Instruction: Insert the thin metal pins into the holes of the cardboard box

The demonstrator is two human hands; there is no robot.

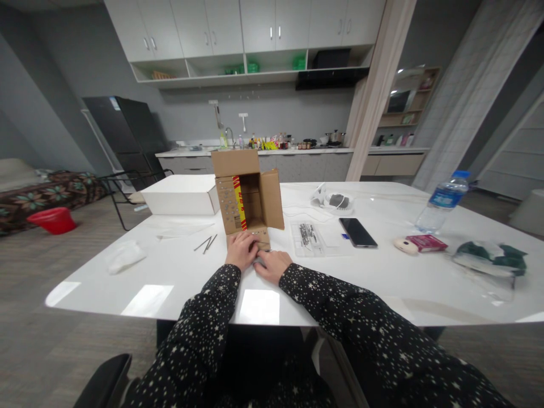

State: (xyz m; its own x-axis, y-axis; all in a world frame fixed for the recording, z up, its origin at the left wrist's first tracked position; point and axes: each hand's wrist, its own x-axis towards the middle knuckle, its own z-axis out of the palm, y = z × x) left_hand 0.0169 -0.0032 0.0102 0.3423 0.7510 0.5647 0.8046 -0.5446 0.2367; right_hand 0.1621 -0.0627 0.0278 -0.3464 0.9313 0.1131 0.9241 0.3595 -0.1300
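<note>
At table edge, box lying on side, mouth facing person, flaps standing open; left hand pressing down on bottom flap, fingers flat, gripping nothing; right hand resting beside it, grip unclear; box looking empty; nails lying untouched nearby.

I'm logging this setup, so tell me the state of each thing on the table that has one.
cardboard box: on its side, flaps open
phone: screen dark, face up
water bottle: upright, capped
white box: closed
left hand: resting on the box's lower flap
right hand: on the table
</note>
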